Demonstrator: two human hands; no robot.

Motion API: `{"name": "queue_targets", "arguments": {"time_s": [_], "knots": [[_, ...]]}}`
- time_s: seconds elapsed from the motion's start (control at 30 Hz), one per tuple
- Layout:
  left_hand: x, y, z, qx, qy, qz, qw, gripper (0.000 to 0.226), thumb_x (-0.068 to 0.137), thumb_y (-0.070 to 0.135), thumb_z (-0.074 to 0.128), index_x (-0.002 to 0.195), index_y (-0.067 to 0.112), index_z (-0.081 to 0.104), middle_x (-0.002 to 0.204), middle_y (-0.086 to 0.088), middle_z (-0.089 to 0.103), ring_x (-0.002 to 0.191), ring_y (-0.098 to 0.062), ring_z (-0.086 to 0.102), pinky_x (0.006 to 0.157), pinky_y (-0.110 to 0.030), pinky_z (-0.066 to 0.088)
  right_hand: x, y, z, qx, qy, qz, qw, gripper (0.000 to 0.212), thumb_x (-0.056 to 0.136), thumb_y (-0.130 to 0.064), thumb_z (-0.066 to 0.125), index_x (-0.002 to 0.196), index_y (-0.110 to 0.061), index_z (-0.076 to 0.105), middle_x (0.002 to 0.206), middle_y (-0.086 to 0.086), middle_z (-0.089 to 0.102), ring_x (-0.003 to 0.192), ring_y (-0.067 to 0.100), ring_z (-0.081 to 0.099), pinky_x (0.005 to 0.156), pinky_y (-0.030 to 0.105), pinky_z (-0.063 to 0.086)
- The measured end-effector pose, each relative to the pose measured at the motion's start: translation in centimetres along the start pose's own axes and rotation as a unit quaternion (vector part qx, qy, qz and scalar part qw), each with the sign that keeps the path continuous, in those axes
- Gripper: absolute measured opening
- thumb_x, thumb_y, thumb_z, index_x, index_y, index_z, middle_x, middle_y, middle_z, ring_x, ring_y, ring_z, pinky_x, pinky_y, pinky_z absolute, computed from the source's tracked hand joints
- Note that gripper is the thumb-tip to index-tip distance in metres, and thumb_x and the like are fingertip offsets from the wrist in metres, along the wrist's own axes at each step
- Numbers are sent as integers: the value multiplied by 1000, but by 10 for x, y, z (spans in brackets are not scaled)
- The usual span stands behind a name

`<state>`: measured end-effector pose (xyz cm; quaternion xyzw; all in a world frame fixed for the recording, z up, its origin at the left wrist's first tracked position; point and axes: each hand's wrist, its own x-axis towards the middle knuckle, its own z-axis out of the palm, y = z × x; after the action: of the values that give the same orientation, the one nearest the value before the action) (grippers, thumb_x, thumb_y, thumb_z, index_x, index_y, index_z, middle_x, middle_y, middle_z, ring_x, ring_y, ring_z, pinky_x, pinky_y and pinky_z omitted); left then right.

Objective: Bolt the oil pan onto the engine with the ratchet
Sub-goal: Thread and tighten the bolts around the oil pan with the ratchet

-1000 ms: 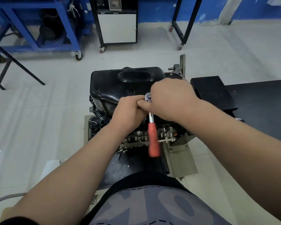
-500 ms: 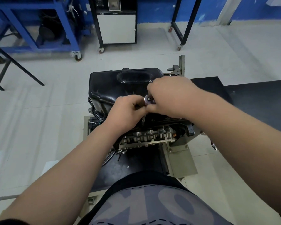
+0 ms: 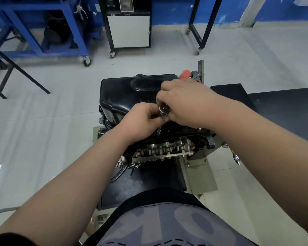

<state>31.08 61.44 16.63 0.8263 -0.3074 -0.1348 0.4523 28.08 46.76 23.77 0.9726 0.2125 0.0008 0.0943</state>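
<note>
The oil pan [image 3: 132, 96] is glossy black, with a long oval dent pressed into its top, and sits uppermost on the upturned engine [image 3: 165, 148], whose bare metal underside with its row of caps faces the camera. The ratchet [image 3: 164, 109] stands at the pan's near right edge: its round chrome head shows between the two hands, a thin extension bar drops from it toward the pan's rim, and its red handle, mostly hidden, seems to point away, a red tip showing beyond the right hand.
</note>
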Motion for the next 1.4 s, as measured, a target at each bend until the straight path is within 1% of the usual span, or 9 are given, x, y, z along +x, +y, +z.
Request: {"name": "queue_targets", "arguments": {"time_s": [0.2, 0.33, 0.43, 0.67, 0.77, 0.87, 1.07, 1.27, 1.4], "knots": [[-3, 0, 10, 55, 104, -20, 993, 11, 72, 18, 59, 72, 29, 57, 64, 13, 58, 61, -2, 52, 51, -16, 37, -6, -16, 6, 7, 6, 185, 983, 53, 81, -68, 41, 58, -20, 45, 58, -4, 41, 47, 13, 35, 46, 24, 19], [-2, -2, 9, 85, 95, 6, 992, 19, 77, 23, 66, 65, 31, 53, 62, 14, 53, 60, -2, 47, 53, -19, 34, -6, -8, 3, 30, -11, 108, 994, 33, 84, -51, 49, 75, -20, 53, 80, -1, 53, 65, 20, 50, 49, 28, 30], [-3, -3, 5, 97, 71, 37, 992, 10, 81, 33, 67, 76, 26, 63, 73, 13, 56, 68, -2, 51, 60, -16, 39, -6, 4, -2, 28, -18, 21, 999, 27, 85, -39, 54, 106, -22, 57, 103, 0, 52, 94, 23, 54, 73, 37, 43], [-6, -2, 15, 109, 118, -16, 987, 10, 73, 23, 55, 66, 30, 56, 60, 15, 50, 61, -7, 47, 53, -17, 34, -9, -17, 7, 31, 8, 203, 979, 52, 78, -69, 44, 55, -22, 39, 58, -5, 37, 48, 10, 32, 45, 24, 18], [-9, -3, 14, 120, 113, 27, 986, 28, 79, 22, 62, 60, 32, 45, 55, 14, 44, 57, -4, 43, 51, -11, 29, -8, -9, 5, 44, -3, 103, 994, 33, 82, -53, 53, 72, -21, 52, 78, -2, 52, 64, 19, 51, 48, 26, 27], [-14, -4, 11, 92, 84, 53, 991, 12, 84, 24, 63, 74, 29, 61, 57, 21, 50, 57, 6, 45, 52, -9, 30, -8, 3, -2, 56, -16, 17, 998, 23, 84, -40, 57, 102, -24, 58, 98, -3, 49, 93, 21, 54, 63, 32, 30], [-9, -3, 20, 59, 135, -20, 989, 19, 70, 34, 47, 65, 18, 55, 55, 1, 54, 55, -14, 42, 53, -30, 39, -5, -18, 4, 27, 10, 178, 984, 47, 82, -59, 45, 57, -20, 39, 59, -3, 38, 51, 16, 39, 46, 25, 17], [-6, -7, 16, 11, 47, -1, 999, 19, 88, 26, 59, 70, 30, 55, 56, 7, 51, 54, -6, 40, 56, -30, 39, -5, -1, 0, 22, 1, 10, 1000, 21, 87, -35, 55, 104, -23, 58, 104, 1, 52, 96, 23, 53, 63, 28, 32], [-6, -1, 19, 34, 115, -13, 993, 8, 76, 30, 56, 75, 37, 55, 61, 17, 57, 59, 0, 50, 56, -18, 40, -6, -13, 5, -11, 28, 130, 991, 38, 85, -52, 45, 68, -18, 46, 67, -1, 45, 57, 20, 44, 51, 26, 25]]}}
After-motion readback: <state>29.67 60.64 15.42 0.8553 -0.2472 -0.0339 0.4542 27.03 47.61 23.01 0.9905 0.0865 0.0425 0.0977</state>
